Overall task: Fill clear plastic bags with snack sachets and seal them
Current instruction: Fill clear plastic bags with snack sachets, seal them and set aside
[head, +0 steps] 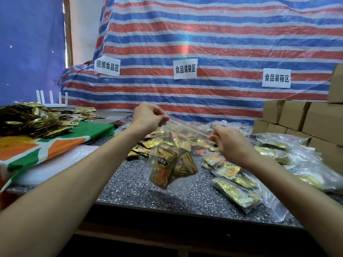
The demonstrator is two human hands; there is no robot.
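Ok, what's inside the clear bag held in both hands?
Gold snack sachets, bunched low in the clear bag. The front ones cover any behind, so no count. The left hand and right hand pinch its top edge.

Speckled dark table — loose gold sachets, filled clear bags at right, cardboard boxes behind them.

Glossy clear plastic bag, shiny gold foil sachets, speckled matt tabletop.

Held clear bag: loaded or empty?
Loaded: gold sachets bunch low inside the clear bag. Left hand and right hand pinch its red zip strip; sealed, cannot tell.
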